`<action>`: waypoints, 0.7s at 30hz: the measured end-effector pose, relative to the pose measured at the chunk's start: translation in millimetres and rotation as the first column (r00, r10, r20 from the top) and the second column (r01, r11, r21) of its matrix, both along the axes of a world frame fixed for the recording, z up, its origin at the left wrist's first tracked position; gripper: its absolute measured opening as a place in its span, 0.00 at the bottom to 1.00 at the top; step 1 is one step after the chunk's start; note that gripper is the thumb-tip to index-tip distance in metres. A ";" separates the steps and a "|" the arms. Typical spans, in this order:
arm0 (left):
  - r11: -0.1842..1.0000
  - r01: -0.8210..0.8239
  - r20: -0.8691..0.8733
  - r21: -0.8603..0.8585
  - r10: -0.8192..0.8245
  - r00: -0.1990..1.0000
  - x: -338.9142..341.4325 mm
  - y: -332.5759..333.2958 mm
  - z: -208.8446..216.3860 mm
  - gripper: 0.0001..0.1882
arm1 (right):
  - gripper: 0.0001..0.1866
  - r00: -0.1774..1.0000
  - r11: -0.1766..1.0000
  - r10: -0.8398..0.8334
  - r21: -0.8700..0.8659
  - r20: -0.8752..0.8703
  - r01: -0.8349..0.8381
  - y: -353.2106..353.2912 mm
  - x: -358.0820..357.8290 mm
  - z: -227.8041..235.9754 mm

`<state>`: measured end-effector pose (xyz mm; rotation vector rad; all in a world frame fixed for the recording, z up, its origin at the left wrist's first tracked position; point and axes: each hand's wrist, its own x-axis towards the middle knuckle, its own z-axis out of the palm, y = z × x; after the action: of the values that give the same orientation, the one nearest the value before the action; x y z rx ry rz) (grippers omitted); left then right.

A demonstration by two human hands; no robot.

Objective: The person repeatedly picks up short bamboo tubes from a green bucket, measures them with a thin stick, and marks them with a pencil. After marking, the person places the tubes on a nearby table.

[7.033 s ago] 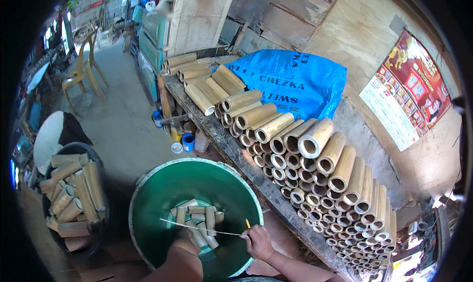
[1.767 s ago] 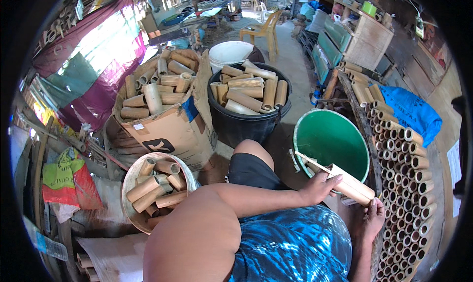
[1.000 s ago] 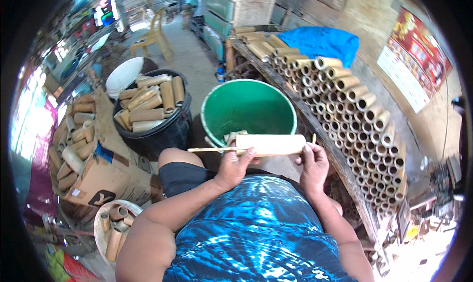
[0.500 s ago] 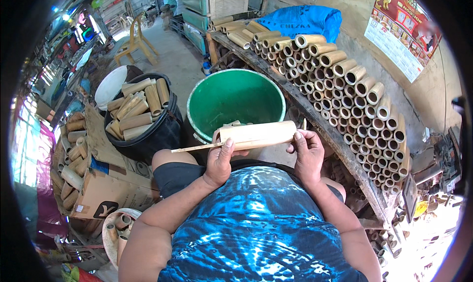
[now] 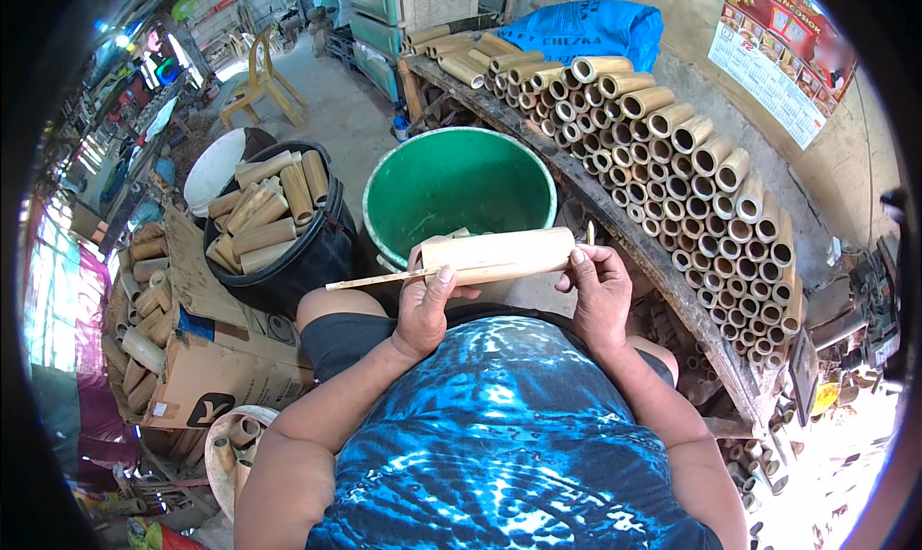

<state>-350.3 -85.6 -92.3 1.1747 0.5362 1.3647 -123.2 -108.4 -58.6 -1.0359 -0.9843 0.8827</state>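
A pale bamboo tube (image 5: 499, 250) lies level across my lap, between both hands. My left hand (image 5: 423, 310) is closed around its left end, thumb in front. A thin bamboo strip (image 5: 370, 282) sticks out leftward from under that thumb. My right hand (image 5: 597, 286) pinches the tube's right end between thumb and fingers. Above its knuckles rises a small pointed tip (image 5: 590, 231), whose kind I cannot make out. Just beyond the tube stands a large green tub (image 5: 461, 166) with a few pale pieces at its bottom, partly hidden by the tube.
On the right, a wooden bench (image 5: 567, 171) carries a tall stack of bamboo tubes (image 5: 696, 209) and a blue sack (image 5: 595, 33). To the left stand a black bucket (image 5: 288, 286) and a cardboard box (image 5: 226, 377), both filled with bamboo pieces. A yellow chair (image 5: 254, 84) is farther back.
The tube and both hands keep nearly the same pose, with the tube a little farther left in view. The whole view has shifted slightly.
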 end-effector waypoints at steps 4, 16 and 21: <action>1.000 0.008 -0.039 -0.017 -0.009 0.999 -1.6 0.4 -0.1 0.25 | 0.07 1.000 1.000 -0.008 -0.001 0.009 0.008 0.4 0.2 -0.6; 1.000 0.024 0.034 -0.015 -0.023 0.999 -0.9 1.9 -2.3 0.25 | 0.07 1.000 1.000 0.005 0.000 0.003 -0.005 0.8 1.2 0.8; 1.000 0.029 0.025 -0.010 -0.029 0.999 -1.1 3.1 -5.1 0.25 | 0.07 1.000 1.000 0.009 0.010 0.009 -0.010 0.2 1.8 0.0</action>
<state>-351.4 -82.5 -97.4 1.1517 0.5062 1.3485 -121.4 -108.1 -58.6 -1.0280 -1.0006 0.8810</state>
